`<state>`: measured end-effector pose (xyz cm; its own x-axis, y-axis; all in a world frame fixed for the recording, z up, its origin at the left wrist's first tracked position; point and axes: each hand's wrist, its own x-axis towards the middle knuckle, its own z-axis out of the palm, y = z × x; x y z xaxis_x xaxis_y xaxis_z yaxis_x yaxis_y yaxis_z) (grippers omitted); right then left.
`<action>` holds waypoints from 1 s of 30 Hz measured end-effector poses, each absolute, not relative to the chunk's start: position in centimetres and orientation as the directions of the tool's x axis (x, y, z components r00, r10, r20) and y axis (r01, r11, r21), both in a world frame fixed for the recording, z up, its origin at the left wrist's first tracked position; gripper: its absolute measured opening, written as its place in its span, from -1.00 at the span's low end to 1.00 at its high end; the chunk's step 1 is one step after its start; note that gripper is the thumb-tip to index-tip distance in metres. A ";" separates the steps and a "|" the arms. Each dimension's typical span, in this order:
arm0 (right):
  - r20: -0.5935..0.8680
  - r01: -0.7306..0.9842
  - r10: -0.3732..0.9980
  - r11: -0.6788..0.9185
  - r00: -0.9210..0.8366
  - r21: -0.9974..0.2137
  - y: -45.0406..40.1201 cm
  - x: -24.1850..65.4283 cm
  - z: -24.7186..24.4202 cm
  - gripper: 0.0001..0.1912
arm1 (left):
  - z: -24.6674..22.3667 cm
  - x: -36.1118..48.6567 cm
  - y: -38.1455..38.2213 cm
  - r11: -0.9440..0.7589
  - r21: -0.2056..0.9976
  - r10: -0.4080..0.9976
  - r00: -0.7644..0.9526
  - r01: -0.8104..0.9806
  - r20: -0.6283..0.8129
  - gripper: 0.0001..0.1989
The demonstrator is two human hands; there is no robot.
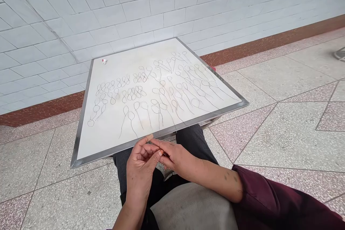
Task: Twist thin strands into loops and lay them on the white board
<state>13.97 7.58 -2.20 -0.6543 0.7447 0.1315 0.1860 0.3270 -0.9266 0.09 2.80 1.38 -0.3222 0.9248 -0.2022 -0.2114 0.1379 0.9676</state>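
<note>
Double-looped wires (131, 93) are seemingly finished, single-looped wires (174, 106) are left, and left fingers (141, 144) and right fingers (165, 145) are pinched closed, their contents indiscernible.

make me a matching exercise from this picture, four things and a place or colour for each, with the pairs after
1 looped strands
2 sleeve
3 small red-and-white object
4 left hand

a maroon
b close against the right hand
c spread over the white tabletop
d near the tabletop's far left corner

Pairs: 1-c, 2-a, 3-d, 4-b
</note>
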 end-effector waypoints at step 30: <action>-0.268 -0.345 0.679 -0.624 -0.684 -0.701 6.2 12.2 -3.1 -0.55 | 1.0 -1.8 3.7 0.057 0.882 0.791 -0.517 -0.468 -0.326 -0.46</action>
